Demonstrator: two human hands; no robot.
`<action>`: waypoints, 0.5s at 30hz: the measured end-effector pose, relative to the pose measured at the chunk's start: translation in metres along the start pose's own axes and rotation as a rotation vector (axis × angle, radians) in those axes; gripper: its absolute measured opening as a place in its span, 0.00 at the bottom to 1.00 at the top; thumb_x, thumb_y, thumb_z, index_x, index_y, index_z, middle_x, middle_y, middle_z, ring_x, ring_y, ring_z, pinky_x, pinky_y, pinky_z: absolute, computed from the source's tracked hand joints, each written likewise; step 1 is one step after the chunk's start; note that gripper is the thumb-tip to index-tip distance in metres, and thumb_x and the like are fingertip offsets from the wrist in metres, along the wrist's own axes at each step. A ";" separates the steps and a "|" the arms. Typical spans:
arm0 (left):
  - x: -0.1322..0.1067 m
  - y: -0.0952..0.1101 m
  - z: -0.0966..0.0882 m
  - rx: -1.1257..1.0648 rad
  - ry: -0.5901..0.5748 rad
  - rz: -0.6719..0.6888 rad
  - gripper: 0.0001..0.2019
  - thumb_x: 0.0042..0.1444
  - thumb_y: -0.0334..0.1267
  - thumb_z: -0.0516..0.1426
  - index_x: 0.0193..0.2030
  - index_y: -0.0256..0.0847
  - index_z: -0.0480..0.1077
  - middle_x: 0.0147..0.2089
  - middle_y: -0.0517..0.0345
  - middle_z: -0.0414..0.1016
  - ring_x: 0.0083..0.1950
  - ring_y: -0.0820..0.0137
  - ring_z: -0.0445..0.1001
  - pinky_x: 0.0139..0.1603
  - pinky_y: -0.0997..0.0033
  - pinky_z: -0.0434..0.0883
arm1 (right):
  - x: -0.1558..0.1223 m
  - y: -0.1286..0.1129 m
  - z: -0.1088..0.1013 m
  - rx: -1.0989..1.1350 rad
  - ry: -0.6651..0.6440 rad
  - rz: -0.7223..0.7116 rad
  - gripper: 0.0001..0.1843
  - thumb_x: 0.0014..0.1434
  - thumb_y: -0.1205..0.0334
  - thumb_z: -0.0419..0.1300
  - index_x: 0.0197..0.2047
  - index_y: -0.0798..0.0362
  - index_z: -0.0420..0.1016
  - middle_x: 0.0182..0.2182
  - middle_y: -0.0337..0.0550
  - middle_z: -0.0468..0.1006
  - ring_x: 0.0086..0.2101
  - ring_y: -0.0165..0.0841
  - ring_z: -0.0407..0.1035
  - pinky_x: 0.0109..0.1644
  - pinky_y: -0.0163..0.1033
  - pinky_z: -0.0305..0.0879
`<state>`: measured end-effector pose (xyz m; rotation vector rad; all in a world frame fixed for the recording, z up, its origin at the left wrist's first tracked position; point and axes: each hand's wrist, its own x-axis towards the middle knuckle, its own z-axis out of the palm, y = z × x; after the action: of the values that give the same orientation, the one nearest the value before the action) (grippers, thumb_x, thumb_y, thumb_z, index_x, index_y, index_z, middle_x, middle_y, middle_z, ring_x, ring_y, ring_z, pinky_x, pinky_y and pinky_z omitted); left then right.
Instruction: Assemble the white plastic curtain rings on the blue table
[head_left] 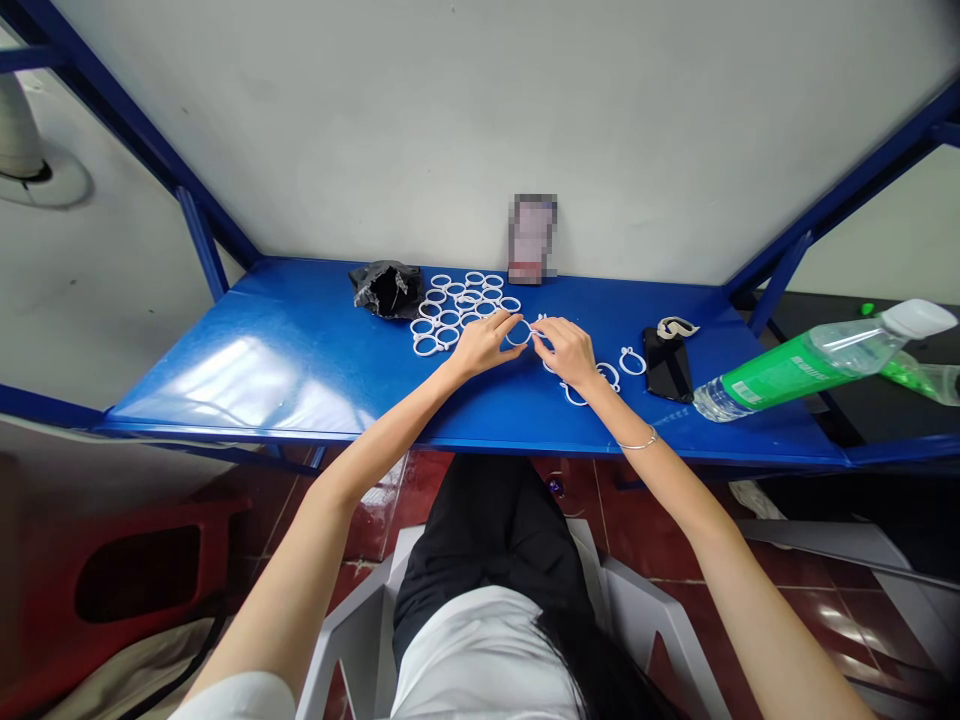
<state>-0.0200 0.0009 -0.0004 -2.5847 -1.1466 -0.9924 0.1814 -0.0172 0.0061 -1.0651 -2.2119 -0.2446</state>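
Note:
My left hand (484,342) is closed on a white plastic curtain ring (517,345), its thumb and fingers at the ring's near and far sides. At the small eyelet on the ring's right side, the fingers of my right hand (568,348) are pinched together. Whether a second piece sits in that pinch is hidden. Several white rings (448,319) lie grouped to the left of and beyond my left hand. Around my right wrist are more rings (576,394), partly covered by the hand, and a lone ring (632,361) rests farther right.
A crumpled black bag (388,289) gapes at the back left of the blue table (225,350). A blurred, phone-like device (532,240) leans on the wall. Rightward are a black phone (667,365), a white coiled strap (677,327) and a green-labelled water bottle (810,365).

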 end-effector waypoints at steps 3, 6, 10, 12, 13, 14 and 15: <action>0.000 0.000 0.001 0.042 0.009 0.028 0.19 0.62 0.45 0.56 0.54 0.34 0.71 0.45 0.43 0.78 0.40 0.64 0.79 0.32 0.71 0.70 | 0.000 0.001 0.001 -0.016 0.004 -0.020 0.14 0.69 0.62 0.50 0.45 0.54 0.77 0.41 0.51 0.83 0.41 0.42 0.76 0.44 0.46 0.70; 0.000 -0.001 0.002 0.062 0.013 0.048 0.19 0.62 0.45 0.57 0.54 0.35 0.71 0.45 0.44 0.78 0.38 0.64 0.79 0.31 0.71 0.69 | 0.000 0.001 0.001 -0.007 0.017 -0.032 0.13 0.68 0.63 0.51 0.43 0.53 0.77 0.40 0.50 0.83 0.40 0.41 0.75 0.44 0.45 0.70; -0.001 -0.002 0.002 0.051 -0.016 0.055 0.19 0.62 0.44 0.57 0.54 0.34 0.70 0.45 0.44 0.78 0.36 0.65 0.78 0.30 0.72 0.68 | 0.000 0.001 0.001 0.039 0.025 -0.030 0.12 0.67 0.64 0.51 0.42 0.53 0.77 0.38 0.49 0.82 0.39 0.40 0.74 0.43 0.45 0.70; -0.001 -0.002 0.002 0.043 -0.039 0.053 0.19 0.62 0.44 0.56 0.54 0.35 0.70 0.44 0.45 0.77 0.35 0.66 0.78 0.29 0.72 0.67 | 0.000 0.001 0.002 0.049 0.027 -0.028 0.11 0.67 0.65 0.51 0.41 0.53 0.76 0.38 0.49 0.82 0.39 0.41 0.74 0.43 0.45 0.70; -0.001 -0.002 0.002 0.037 -0.049 0.052 0.18 0.62 0.44 0.56 0.54 0.35 0.70 0.44 0.46 0.77 0.34 0.67 0.77 0.29 0.72 0.67 | 0.000 0.001 0.002 0.048 0.030 -0.029 0.11 0.66 0.65 0.51 0.40 0.53 0.76 0.37 0.49 0.81 0.38 0.41 0.74 0.42 0.44 0.70; -0.001 -0.002 0.002 0.030 -0.058 0.049 0.18 0.62 0.44 0.56 0.54 0.35 0.70 0.44 0.46 0.77 0.34 0.67 0.77 0.28 0.72 0.67 | 0.000 0.000 0.002 0.043 0.033 -0.032 0.11 0.66 0.65 0.51 0.40 0.53 0.76 0.37 0.49 0.81 0.38 0.41 0.74 0.42 0.44 0.69; -0.001 -0.002 0.002 0.023 -0.065 0.047 0.18 0.63 0.45 0.55 0.54 0.36 0.70 0.44 0.46 0.77 0.34 0.67 0.77 0.28 0.72 0.67 | 0.000 0.000 0.002 0.036 0.037 -0.036 0.11 0.65 0.66 0.52 0.40 0.53 0.75 0.37 0.49 0.81 0.38 0.40 0.74 0.42 0.44 0.69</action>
<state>-0.0210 0.0021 -0.0025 -2.6308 -1.1001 -0.8865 0.1808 -0.0161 0.0046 -0.9943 -2.1958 -0.2370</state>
